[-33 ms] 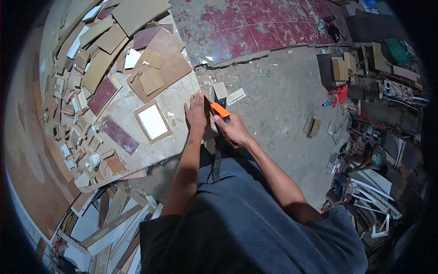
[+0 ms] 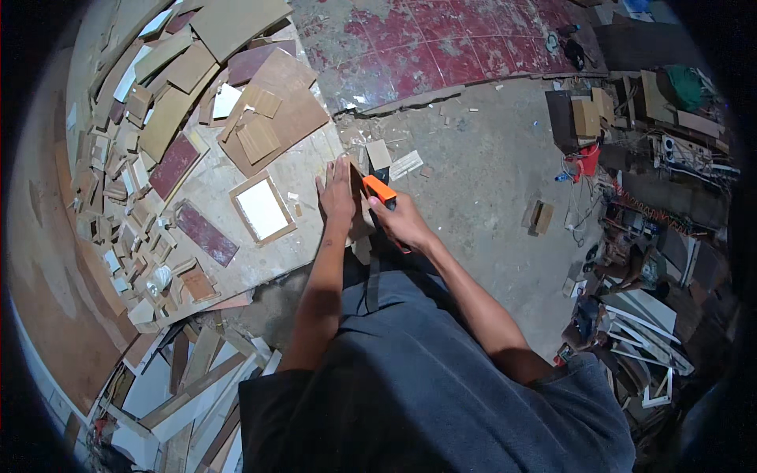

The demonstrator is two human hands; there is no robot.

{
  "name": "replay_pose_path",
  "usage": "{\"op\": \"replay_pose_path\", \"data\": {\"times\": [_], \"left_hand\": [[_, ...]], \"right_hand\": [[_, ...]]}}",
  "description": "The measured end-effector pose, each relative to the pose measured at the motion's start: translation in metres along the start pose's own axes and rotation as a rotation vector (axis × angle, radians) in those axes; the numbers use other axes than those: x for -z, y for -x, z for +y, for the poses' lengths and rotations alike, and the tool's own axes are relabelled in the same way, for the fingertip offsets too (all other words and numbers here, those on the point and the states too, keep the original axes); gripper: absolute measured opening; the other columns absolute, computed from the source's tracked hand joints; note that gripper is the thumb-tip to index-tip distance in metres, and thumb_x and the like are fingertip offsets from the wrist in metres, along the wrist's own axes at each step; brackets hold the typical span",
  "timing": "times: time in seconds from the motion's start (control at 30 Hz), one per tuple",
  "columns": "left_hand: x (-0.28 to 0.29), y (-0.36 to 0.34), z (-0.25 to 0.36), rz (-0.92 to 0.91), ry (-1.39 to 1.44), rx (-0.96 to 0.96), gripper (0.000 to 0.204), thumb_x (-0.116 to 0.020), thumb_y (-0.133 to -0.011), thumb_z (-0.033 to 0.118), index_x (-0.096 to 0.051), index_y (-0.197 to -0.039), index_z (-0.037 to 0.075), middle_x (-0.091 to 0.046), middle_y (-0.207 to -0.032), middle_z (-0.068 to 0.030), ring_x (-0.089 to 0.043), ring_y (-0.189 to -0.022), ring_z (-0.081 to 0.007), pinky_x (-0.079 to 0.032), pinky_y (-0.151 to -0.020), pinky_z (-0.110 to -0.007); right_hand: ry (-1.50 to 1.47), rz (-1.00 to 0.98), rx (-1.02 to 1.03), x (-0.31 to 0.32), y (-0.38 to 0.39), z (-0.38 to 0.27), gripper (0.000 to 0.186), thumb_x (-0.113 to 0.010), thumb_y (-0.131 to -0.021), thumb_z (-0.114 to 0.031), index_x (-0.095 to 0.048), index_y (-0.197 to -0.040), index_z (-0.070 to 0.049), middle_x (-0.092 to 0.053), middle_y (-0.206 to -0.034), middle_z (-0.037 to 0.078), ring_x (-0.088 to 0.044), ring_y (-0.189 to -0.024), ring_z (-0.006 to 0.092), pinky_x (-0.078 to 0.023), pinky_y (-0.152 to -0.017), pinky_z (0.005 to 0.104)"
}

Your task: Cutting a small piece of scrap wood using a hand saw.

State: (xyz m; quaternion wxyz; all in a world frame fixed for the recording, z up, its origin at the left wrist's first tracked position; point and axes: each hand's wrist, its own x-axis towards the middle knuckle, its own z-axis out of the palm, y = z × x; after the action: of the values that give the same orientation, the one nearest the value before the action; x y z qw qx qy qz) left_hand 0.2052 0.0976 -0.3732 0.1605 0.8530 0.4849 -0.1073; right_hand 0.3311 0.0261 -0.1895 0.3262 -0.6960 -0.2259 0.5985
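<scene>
My left hand (image 2: 337, 193) lies flat, fingers together, pressing down a small brown wooden piece (image 2: 361, 227) at the near edge of a large pale work board (image 2: 300, 169). Just right of it, my right hand (image 2: 404, 225) is closed round an orange-handled cutter (image 2: 380, 189). The cutter's tip points up along the edge of the piece, close to my left fingers. Its blade is too small to make out. Both forearms come in from below, over my grey-clad lap.
The board carries a white panel in a wooden frame (image 2: 262, 209), a maroon strip (image 2: 205, 232) and several brown offcuts (image 2: 268, 118). Small blocks pile up at the left (image 2: 118, 213). Loose boards lie lower left (image 2: 189, 394). Tools, cables and white frames (image 2: 646, 323) clutter the right.
</scene>
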Motion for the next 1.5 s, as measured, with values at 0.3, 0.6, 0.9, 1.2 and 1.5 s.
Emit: {"op": "replay_pose_path", "data": {"times": [0.3, 0.6, 0.9, 1.2, 1.5], "left_hand": [[0.029, 0.0, 0.009, -0.211, 0.059, 0.038, 0.096, -0.077, -0.079, 0.023, -0.022, -0.158, 0.015, -0.015, -0.166, 0.001, -0.018, -0.152, -0.0232, -0.018, -0.122, -0.05], [0.019, -0.005, 0.006, -0.199, -0.006, 0.03, 0.097, -0.076, -0.08, 0.022, -0.019, -0.158, 0.017, -0.015, -0.166, 0.0033, -0.019, -0.152, -0.021, -0.02, -0.121, -0.054], [0.032, -0.004, 0.014, -0.252, 0.029, 0.056, 0.094, -0.077, -0.079, 0.019, -0.026, -0.157, 0.018, -0.016, -0.166, 0.0051, -0.019, -0.151, -0.0188, -0.021, -0.12, -0.056], [0.023, -0.008, 0.016, -0.164, -0.005, 0.066, 0.099, -0.081, -0.076, 0.026, -0.025, -0.156, 0.016, -0.016, -0.165, 0.0039, -0.017, -0.152, -0.0199, -0.02, -0.121, -0.054], [0.03, -0.008, 0.014, -0.266, 0.014, 0.1, 0.101, -0.083, -0.074, 0.027, -0.026, -0.156, 0.018, -0.013, -0.166, 0.0072, -0.015, -0.152, -0.0173, -0.019, -0.121, -0.056]], "right_hand": [[-0.051, -0.014, -0.072, 0.013, -0.009, 0.02, 0.029, -0.06, -0.099, -0.029, -0.063, -0.104, 0.0, -0.058, -0.071, 0.002, -0.051, -0.058, 0.0099, -0.042, -0.052, 0.0304], [0.087, 0.072, 0.021, 0.0, 0.02, 0.025, 0.035, -0.061, -0.099, -0.031, -0.063, -0.112, 0.001, -0.065, -0.083, 0.007, -0.057, -0.076, 0.0141, -0.048, -0.074, 0.0333], [0.05, 0.036, -0.083, 0.009, 0.039, 0.003, 0.035, -0.062, -0.098, -0.034, -0.063, -0.104, 0.0, -0.059, -0.071, 0.003, -0.052, -0.063, 0.0103, -0.045, -0.061, 0.0303], [0.03, -0.018, -0.076, 0.009, 0.001, 0.014, 0.031, -0.06, -0.099, -0.03, -0.063, -0.101, 0.001, -0.057, -0.071, 0.001, -0.05, -0.063, 0.0092, -0.044, -0.06, 0.0293], [0.054, 0.021, -0.045, 0.006, 0.023, 0.032, 0.031, -0.06, -0.099, -0.029, -0.063, -0.109, 0.001, -0.06, -0.077, 0.003, -0.053, -0.071, 0.0114, -0.046, -0.069, 0.0312]]}}
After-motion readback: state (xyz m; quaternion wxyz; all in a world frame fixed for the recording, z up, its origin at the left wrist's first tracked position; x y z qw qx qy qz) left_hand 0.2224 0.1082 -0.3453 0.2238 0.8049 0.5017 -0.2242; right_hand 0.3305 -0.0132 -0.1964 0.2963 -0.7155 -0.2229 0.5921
